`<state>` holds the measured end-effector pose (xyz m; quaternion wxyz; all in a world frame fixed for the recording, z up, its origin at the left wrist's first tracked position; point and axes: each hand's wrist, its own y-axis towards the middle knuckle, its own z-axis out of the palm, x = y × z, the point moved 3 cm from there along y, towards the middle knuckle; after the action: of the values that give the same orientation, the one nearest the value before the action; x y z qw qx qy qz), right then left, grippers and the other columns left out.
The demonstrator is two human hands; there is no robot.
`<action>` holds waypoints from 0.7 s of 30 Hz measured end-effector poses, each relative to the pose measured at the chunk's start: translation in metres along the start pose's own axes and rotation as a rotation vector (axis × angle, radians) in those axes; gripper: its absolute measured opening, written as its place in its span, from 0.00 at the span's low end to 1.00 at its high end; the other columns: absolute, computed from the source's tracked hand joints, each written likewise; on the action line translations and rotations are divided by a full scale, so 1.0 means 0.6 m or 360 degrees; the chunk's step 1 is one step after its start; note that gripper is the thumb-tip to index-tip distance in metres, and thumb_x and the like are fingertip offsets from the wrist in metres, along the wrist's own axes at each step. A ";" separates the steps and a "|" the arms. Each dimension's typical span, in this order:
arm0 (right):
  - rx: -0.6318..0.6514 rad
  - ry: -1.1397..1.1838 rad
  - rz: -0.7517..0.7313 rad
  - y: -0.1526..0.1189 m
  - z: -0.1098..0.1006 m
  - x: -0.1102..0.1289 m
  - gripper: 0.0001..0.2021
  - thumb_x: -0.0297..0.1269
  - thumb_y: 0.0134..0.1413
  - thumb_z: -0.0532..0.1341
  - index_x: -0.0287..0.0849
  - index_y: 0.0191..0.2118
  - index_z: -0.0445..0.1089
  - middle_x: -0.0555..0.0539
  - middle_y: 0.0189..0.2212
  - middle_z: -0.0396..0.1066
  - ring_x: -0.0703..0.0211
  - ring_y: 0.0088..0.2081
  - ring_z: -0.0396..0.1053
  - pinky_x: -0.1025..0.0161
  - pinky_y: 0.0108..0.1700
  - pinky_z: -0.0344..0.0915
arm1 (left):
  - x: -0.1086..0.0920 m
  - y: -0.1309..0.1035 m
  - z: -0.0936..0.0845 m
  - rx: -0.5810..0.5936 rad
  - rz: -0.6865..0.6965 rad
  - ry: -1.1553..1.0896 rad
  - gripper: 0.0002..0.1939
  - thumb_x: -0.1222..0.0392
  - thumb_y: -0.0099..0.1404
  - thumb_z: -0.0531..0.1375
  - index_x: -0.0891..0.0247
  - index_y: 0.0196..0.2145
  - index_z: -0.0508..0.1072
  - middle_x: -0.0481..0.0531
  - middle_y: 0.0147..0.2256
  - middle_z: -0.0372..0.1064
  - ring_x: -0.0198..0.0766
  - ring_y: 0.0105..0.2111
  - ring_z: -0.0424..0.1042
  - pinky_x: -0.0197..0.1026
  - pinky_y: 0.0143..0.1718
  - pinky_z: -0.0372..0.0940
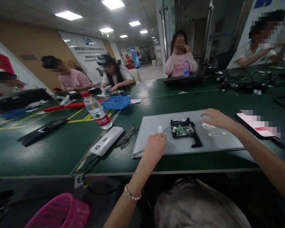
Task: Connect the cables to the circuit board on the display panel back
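Note:
A flat grey display panel [218,143] lies back side up on the table before me. On its middle sits a black plastic bracket [196,142] with a green circuit board [184,129] in it. Thin grey wires [167,129] run from the board toward my left hand [155,144]. That hand is closed, fingers curled down at the panel's left part, beside a small white strip [160,129]; what the fingertips hold is hidden. My right hand [217,118] hovers at the panel's far right, its fingers loosely stretched and holding nothing.
Left of the panel are glasses [127,137], a white power bank [107,141], a water bottle [96,110] and a blue basket [116,102]. A phone [257,125] lies at right. A pink basket [61,210] stands below the table edge. Several people sit around.

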<state>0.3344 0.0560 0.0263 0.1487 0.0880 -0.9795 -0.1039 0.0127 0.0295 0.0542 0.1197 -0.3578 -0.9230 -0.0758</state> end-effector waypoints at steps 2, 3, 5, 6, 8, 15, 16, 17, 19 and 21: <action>0.0044 0.0046 -0.0137 0.022 -0.001 0.041 0.18 0.41 0.55 0.58 0.40 0.49 0.72 0.39 0.49 0.70 0.46 0.50 0.67 0.53 0.53 0.61 | 0.006 0.005 -0.007 -0.0008 -0.0009 0.0015 0.11 0.71 0.64 0.51 0.66 0.38 0.72 0.59 0.36 0.70 0.46 0.37 0.72 0.43 0.35 0.64; 0.0063 0.0056 -0.0174 0.034 0.001 0.060 0.17 0.40 0.55 0.58 0.40 0.49 0.72 0.40 0.49 0.70 0.47 0.50 0.67 0.54 0.53 0.61 | 0.012 0.008 -0.014 -0.0027 -0.0025 0.0018 0.11 0.71 0.64 0.51 0.66 0.38 0.72 0.58 0.36 0.69 0.45 0.37 0.72 0.43 0.35 0.64; 0.0093 0.0052 -0.0223 0.057 0.009 0.089 0.16 0.40 0.56 0.58 0.41 0.48 0.72 0.40 0.48 0.71 0.47 0.49 0.68 0.54 0.52 0.62 | 0.030 0.016 -0.031 -0.0104 -0.0095 0.0025 0.11 0.71 0.65 0.50 0.66 0.37 0.72 0.58 0.35 0.69 0.44 0.37 0.72 0.42 0.35 0.64; 0.0107 0.0046 -0.0236 0.068 0.015 0.098 0.15 0.40 0.56 0.58 0.41 0.47 0.73 0.40 0.48 0.72 0.48 0.49 0.69 0.55 0.52 0.62 | 0.041 0.020 -0.040 -0.0155 -0.0145 0.0032 0.12 0.70 0.66 0.49 0.66 0.37 0.72 0.58 0.36 0.69 0.44 0.37 0.72 0.41 0.35 0.64; 0.0143 0.0048 -0.0247 0.087 0.031 0.108 0.13 0.38 0.56 0.58 0.41 0.44 0.75 0.41 0.46 0.73 0.49 0.47 0.70 0.57 0.51 0.63 | 0.066 0.026 -0.055 -0.0254 -0.0244 0.0041 0.13 0.68 0.67 0.48 0.66 0.36 0.72 0.58 0.36 0.69 0.44 0.36 0.72 0.42 0.35 0.63; 0.0128 0.0026 -0.0183 0.103 0.056 0.109 0.12 0.31 0.56 0.56 0.42 0.38 0.77 0.44 0.39 0.76 0.52 0.42 0.72 0.61 0.45 0.65 | 0.111 0.045 -0.019 -0.0198 -0.0202 0.0077 0.15 0.69 0.66 0.48 0.66 0.33 0.74 0.60 0.36 0.71 0.45 0.39 0.72 0.43 0.38 0.62; 0.0089 0.0015 -0.0171 0.101 0.051 0.109 0.12 0.31 0.56 0.55 0.42 0.39 0.77 0.44 0.39 0.76 0.53 0.42 0.72 0.61 0.45 0.65 | 0.112 0.048 -0.009 -0.0169 -0.0169 0.0084 0.15 0.69 0.65 0.48 0.66 0.33 0.75 0.60 0.35 0.71 0.46 0.38 0.72 0.44 0.39 0.62; 0.0036 0.0002 -0.0152 0.098 0.045 0.108 0.13 0.32 0.57 0.55 0.42 0.39 0.77 0.44 0.40 0.76 0.53 0.42 0.72 0.61 0.45 0.65 | 0.113 0.050 0.000 -0.0151 -0.0136 0.0089 0.15 0.70 0.65 0.49 0.66 0.32 0.75 0.60 0.35 0.72 0.46 0.38 0.72 0.44 0.39 0.61; -0.0093 -0.0042 -0.0102 0.094 0.029 0.101 0.14 0.33 0.59 0.54 0.42 0.41 0.76 0.44 0.42 0.75 0.52 0.44 0.71 0.60 0.46 0.65 | 0.114 0.053 0.010 -0.0147 -0.0077 0.0100 0.15 0.69 0.65 0.49 0.67 0.31 0.75 0.61 0.34 0.72 0.47 0.37 0.72 0.45 0.38 0.61; -0.0177 -0.0113 -0.0051 0.090 0.016 0.085 0.14 0.33 0.59 0.53 0.42 0.42 0.76 0.43 0.44 0.75 0.50 0.45 0.71 0.58 0.47 0.65 | 0.115 0.055 0.012 -0.0154 -0.0033 0.0108 0.15 0.68 0.65 0.49 0.67 0.31 0.75 0.61 0.34 0.73 0.47 0.37 0.73 0.45 0.38 0.60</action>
<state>0.2757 0.0990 0.0438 0.1168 0.0916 -0.9753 -0.1635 -0.0153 0.0998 0.0680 0.1327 -0.3508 -0.9174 -0.1335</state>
